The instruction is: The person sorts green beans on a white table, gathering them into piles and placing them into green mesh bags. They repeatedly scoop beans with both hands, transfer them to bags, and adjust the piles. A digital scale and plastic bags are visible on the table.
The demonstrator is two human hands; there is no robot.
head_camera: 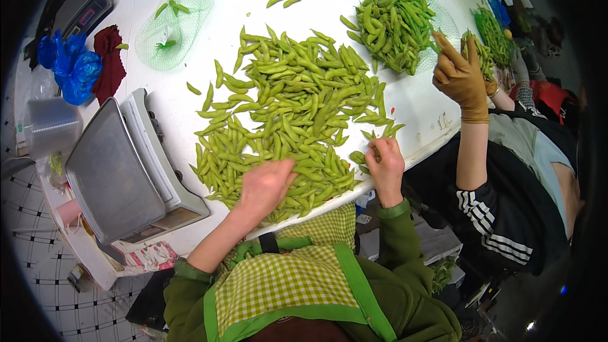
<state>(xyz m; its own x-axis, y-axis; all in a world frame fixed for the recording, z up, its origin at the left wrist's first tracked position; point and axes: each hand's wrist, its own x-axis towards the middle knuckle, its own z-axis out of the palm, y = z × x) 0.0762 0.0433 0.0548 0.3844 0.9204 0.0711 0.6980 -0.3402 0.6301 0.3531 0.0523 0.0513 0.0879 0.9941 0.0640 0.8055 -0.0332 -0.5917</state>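
Observation:
A wide heap of green soybean pods [304,99] spreads over the white table in front of me. My left hand [266,185] reaches into the near side of the heap, with its fingertips bent down against the pods. What those fingers grip, if anything, is hidden by the back of the hand. At the heap's right edge, near the table's rim, my right hand [385,164] has curled fingers. A few loose pods [359,157] lie right beside and partly under it; whether it pinches one cannot be made out.
A weighing scale [116,175] stands at left, near blue plastic bags [71,66], a dark red cloth [108,64] and stacked clear containers [52,126]. A green mesh bag [173,33] lies behind. At right, a co-worker's gloved hand [458,73] is beside a pod-filled net bag [394,28].

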